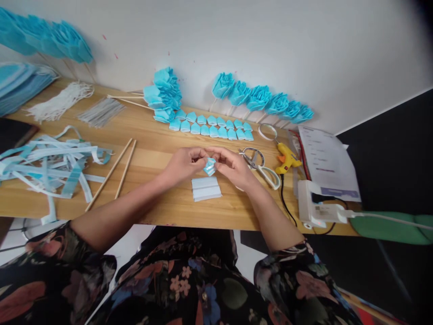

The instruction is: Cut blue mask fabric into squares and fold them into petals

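The folded piece (209,169) at centre is blue-and-white, petals (214,132) at twelve o'clock turquoise, the glue gun (287,158) at three yellow, the floral-print garment (189,291) at six black.

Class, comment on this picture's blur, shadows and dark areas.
Head view: print on the paper sheet too blurred to read; head view: soft shadows on the wall beside the blue flowers; head view: upper right corner darkens to black; head view: little fine detail in the folded blue piece.

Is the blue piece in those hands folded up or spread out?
Folded: the blue piece, pinched between the left hand and right hand, is small with slanting, layered edges.
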Demonstrator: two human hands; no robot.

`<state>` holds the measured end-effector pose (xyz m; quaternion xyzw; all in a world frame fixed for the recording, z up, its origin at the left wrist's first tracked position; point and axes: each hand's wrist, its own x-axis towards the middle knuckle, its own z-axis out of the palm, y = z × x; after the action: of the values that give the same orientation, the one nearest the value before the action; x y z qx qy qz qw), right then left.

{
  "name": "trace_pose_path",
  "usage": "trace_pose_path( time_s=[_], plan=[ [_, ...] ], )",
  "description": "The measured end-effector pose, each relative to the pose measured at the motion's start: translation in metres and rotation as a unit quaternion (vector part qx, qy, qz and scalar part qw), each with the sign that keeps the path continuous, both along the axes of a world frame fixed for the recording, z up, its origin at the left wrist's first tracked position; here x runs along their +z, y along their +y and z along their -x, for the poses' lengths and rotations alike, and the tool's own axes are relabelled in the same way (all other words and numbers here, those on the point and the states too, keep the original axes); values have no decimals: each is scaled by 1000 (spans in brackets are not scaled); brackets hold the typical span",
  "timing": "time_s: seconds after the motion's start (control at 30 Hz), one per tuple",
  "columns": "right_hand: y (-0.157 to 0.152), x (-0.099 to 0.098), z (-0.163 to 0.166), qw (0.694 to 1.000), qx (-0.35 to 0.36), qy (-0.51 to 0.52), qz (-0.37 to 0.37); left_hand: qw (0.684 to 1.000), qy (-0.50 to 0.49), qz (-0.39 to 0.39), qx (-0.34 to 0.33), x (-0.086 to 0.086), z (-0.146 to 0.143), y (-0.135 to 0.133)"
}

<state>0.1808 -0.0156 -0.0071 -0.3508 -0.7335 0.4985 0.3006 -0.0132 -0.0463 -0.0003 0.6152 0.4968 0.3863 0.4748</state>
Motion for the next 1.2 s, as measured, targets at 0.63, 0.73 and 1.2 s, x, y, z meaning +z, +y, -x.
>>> trace_pose_path(
  time_s=[0.63, 0.73, 1.2],
  plan=[
    [2, -9, 1, 996, -50, 10, -68, 999, -40, 12, -5, -2, -2, 0],
    [1, -7, 1, 996, -46, 4, -72, 999, -35, 11, -2, 0, -1, 0],
    [2, -4, -3, 998, -24, 15, -55, 1000, -17, 15, 3, 5, 0, 1]
  ],
)
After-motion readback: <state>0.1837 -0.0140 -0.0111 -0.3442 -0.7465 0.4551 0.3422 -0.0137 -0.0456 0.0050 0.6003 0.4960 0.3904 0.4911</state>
